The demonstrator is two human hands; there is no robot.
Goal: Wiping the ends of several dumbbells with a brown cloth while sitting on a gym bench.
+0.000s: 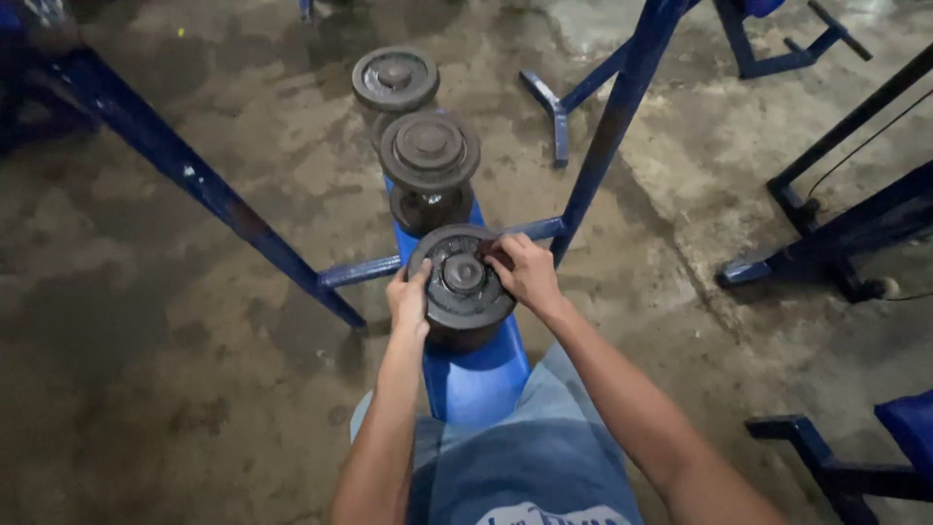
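Note:
Three dark iron dumbbells stand upright in a row on a blue padded bench (476,374). The nearest dumbbell (465,277) is held by both hands. My left hand (408,297) grips its top plate on the left side. On the right, my right hand (525,270) wraps over the plate's edge, fingers toward its centre nut. A second dumbbell (430,151) stands just beyond it, and a third dumbbell (395,80) stands farthest away. I sit astride the bench in grey shorts (530,457).
A blue metal rack frame (233,209) crosses behind the bench with a slanted post (617,107) at the right. Other blue and black equipment legs (826,243) stand on the stained concrete floor at right. Another blue padded seat (909,428) sits at the lower right.

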